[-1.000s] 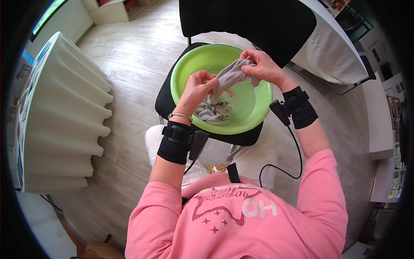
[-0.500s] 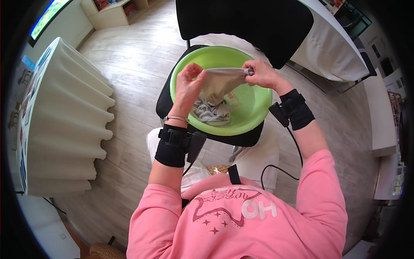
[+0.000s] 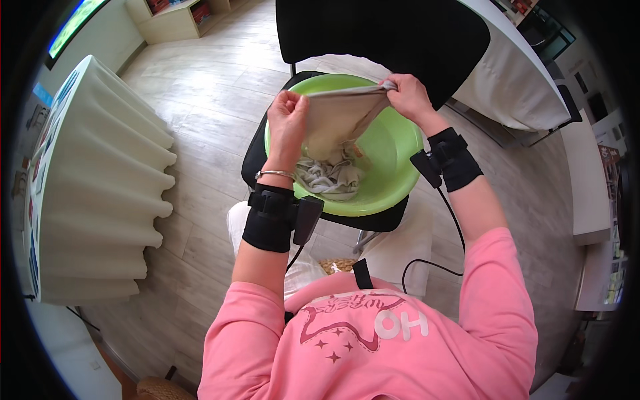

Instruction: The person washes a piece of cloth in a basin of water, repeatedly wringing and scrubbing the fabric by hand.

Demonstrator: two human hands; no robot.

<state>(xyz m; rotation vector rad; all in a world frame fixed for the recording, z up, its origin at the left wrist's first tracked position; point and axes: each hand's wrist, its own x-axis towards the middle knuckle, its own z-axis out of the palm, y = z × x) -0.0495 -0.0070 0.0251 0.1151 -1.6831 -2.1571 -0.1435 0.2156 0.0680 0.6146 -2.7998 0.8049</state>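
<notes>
pale grey wood-look plank floor [image 3: 200, 100] all round, and a light wooden cubby unit [image 3: 170, 27] at the back had some red stuff in it. round lime green plastic basin [image 3: 399, 157] sat on a black chair [image 3: 255, 150], with a crumpled greyish fabric heap [image 3: 330, 180] in the bottom. left hand [image 3: 289, 127] and right hand [image 3: 409, 98] each gripped a top corner of a thin light grey cloth [image 3: 343, 113], stretched over the basin, lower end reaching the heap. couldn't tell if they were one piece.
</notes>
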